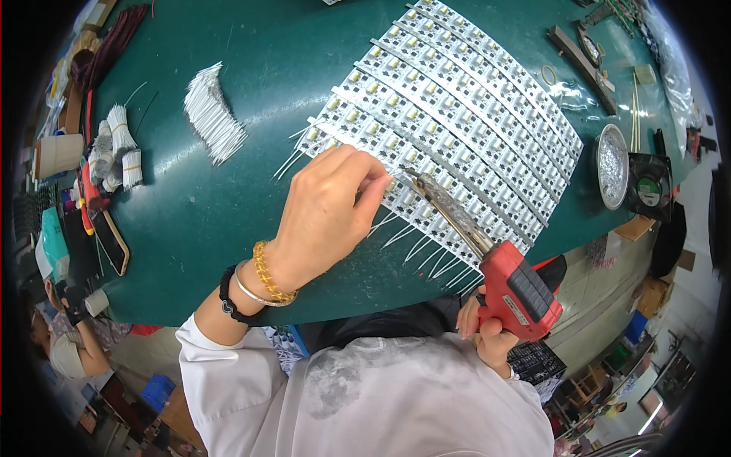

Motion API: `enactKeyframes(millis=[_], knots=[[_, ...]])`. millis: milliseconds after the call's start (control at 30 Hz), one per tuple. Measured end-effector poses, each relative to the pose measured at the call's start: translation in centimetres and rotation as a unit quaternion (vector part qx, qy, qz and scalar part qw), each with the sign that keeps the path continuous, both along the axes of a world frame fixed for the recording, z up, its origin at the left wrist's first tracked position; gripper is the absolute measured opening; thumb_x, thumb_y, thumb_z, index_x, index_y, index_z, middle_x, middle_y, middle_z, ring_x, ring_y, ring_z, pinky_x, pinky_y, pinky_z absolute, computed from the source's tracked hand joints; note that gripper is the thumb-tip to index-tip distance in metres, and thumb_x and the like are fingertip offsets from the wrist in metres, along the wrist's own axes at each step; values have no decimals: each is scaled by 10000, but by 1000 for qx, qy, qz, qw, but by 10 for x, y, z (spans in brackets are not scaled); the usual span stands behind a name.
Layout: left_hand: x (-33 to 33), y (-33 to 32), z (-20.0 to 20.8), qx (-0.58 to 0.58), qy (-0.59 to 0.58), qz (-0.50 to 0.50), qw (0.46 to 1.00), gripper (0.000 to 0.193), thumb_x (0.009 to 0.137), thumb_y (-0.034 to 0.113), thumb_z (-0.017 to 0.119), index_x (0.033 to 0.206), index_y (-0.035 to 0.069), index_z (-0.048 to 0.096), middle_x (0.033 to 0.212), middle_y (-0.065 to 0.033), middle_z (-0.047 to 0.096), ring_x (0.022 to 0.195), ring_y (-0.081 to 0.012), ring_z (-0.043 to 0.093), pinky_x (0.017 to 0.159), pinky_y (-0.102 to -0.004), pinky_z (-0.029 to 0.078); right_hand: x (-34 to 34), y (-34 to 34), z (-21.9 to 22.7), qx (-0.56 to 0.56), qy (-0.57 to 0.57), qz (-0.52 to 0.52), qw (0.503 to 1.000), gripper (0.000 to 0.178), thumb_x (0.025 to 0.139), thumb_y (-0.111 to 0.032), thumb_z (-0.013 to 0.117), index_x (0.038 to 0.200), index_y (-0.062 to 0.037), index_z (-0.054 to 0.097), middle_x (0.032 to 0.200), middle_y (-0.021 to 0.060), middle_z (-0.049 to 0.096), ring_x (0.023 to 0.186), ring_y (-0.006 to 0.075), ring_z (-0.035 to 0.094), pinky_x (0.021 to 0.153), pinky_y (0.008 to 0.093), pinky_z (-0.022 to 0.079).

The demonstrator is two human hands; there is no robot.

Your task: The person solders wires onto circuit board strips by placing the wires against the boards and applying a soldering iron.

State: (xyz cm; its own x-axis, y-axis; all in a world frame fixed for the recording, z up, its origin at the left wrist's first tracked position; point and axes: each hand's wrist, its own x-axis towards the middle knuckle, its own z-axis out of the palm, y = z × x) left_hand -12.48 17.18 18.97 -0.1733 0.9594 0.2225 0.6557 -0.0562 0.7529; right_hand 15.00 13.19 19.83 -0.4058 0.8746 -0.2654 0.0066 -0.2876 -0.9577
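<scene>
A large sheet of small white circuit boards (457, 114), each bearing yellowish and black parts, lies on the green table, crossed by grey strips. Over its near left edge my left hand (331, 194) is closed in a pinch on what looks like a thin white wire, mostly hidden by the fingers. My right hand (491, 339) grips a red soldering gun (521, 297). Its metal tip touches or hovers just above the boards beside my left fingertips; I cannot tell which. Several white wires (434, 255) stick out from the sheet's near edge, on both sides of my left hand.
Loose white wires (215, 114) lie in a pile at left, with bundled wires (122, 145) beyond. A phone (113, 242) and red-handled pliers (91, 194) lie by the left edge. A foil-lined round dish (611, 167) and black fan (651, 186) stand at right. Another person (80, 343) sits at left.
</scene>
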Motion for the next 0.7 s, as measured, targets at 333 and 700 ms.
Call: enactKeyframes(millis=[333, 700], knots=[[0, 1, 2, -23, -15, -10, 1000, 81, 780, 4, 675, 796, 9, 596, 736, -97, 588, 657, -269, 581, 587, -361, 458, 21, -11, -16, 11, -47, 24, 999, 428, 846, -269, 634, 1127, 29, 508, 693, 32, 527, 607, 133, 521, 565, 277, 448], [1, 0, -1, -5, -2, 0, 1000, 77, 773, 30, 719, 798, 18, 647, 700, -57, 604, 576, -145, 537, 531, -256, 434, 24, -16, -13, -28, -21, 22, 999, 347, 836, -99, 680, 1152, -16, 565, 912, 39, 605, 818, 138, 587, 706, 284, 478]])
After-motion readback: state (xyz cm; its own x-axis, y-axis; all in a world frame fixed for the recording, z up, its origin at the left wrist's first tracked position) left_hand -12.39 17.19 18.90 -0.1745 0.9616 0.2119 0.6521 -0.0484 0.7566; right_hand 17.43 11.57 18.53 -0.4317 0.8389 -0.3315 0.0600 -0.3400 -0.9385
